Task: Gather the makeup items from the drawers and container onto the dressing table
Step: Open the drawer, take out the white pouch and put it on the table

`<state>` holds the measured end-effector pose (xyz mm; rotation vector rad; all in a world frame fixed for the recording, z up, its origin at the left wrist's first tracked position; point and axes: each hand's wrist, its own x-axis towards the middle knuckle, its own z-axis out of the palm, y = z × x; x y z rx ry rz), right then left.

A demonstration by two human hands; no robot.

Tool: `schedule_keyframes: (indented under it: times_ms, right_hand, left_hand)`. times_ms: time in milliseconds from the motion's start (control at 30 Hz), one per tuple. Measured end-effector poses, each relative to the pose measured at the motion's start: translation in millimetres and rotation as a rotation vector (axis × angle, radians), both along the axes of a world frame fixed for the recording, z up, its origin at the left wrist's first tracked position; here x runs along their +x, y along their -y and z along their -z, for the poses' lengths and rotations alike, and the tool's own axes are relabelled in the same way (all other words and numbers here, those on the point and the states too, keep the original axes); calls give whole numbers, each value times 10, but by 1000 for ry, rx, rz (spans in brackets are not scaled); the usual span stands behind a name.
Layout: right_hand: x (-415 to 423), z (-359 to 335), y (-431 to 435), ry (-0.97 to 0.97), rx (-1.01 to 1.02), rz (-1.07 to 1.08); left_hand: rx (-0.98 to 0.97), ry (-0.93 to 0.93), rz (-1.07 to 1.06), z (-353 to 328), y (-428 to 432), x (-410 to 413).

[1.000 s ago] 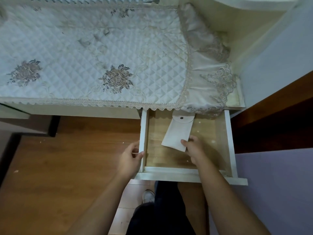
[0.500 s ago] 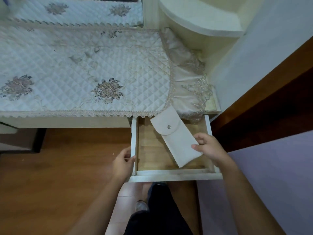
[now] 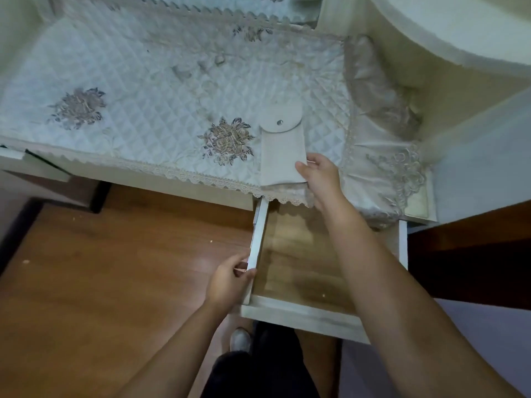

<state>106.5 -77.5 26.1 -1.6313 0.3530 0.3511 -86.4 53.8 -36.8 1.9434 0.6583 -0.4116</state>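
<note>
A cream fabric pouch (image 3: 281, 147) with a metal snap button lies on the quilted cover of the dressing table (image 3: 149, 110), near its front right edge. My right hand (image 3: 319, 175) holds the pouch's near end, thumb on top. Below the table edge, a white drawer (image 3: 301, 314) with a wooden floor stands pulled out, and nothing shows inside it. My left hand (image 3: 230, 280) grips the drawer's left side wall.
The quilted cover bears embroidered flowers (image 3: 228, 140) and a lace fringe. A curved cream shelf (image 3: 459, 33) rises at the back right. A wall stands on the right, wooden floor on the left. My shoe (image 3: 240, 340) is under the drawer front.
My right hand lifted the pouch out of the drawer and brought it up onto the table cover. My left hand stayed on the drawer's left wall.
</note>
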Motion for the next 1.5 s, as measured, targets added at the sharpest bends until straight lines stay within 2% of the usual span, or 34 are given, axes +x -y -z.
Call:
schedule_keyframes:
  times_ms: [200,300,467,700,833,900,1067,1267,1400,1500]
  right_hand:
    - [292,144,-301,-28,30,-22]
    - [141,61,-192,26,-38,-60]
    - [-611,121,310,39,-142,-106]
    - [-1825,341,1050,-165,-266,-47]
    - [-2277,436,1219,-191,-336,-52]
    - [-2395,442,1234,-170,-395,-82]
    - [-2388,410,1215,-130,-465,-167]
    - [-2115,451,1140,-57,-684,-261]
    - [-1840,434,1026,-2,-711,-1]
    - [-1693,423,968,-66,-552,203]
  left_hand:
    - [7,-11,8,43,-34,31]
    - [-4,-16,9,20,-32,23]
    - [-50,-7,28,-35,-36,-29]
    - [61,-5,356,-173,-84,-353]
    - [107,36,486,-216,-75,-573]
    - [176,83,467,-192,-80,-622]
    - [545,185,492,-86,-115,-612]
    - [698,297,451,-60,-121,-324]
    - [792,365,462,-76,-131,30]
    - [865,387,499,-87,-136,354]
